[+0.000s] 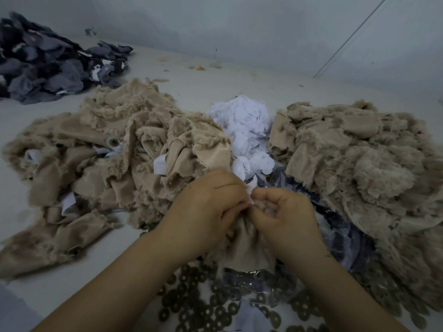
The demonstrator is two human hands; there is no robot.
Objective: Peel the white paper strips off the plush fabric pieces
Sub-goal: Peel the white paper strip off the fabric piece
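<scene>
- Near the front middle of the table [199, 92], we see both hands meeting over one beige plush fabric piece [247, 245]; the piece hangs bunched below the hands, its smooth backing toward us
- Our left hand [206, 202] has its fingers curled, gripping the top edge of that piece; the knuckles face up
- Our right hand [285, 212] has its fingers [263, 207] curled inward, and thumb and fingertips pinch at the same edge, touching the left hand
- A small pale sliver, a white paper strip [249, 196], shows between the two hands; we cannot tell which hand actually has hold of it
- Left of the hands lies a heap of beige plush pieces [96, 152]; several white strips still show among them
- Right of the hands lies a second beige plush heap [359, 164]
- Between the two heaps, behind the hands, sits a pile of loose white paper [244, 125]
- At the far left, well apart, lies a dark grey fabric pile [48, 61]
- Under the forearms, many small dark rings [215, 305] are scattered; clear plastic wrap [345, 238] lies just right of the right wrist
</scene>
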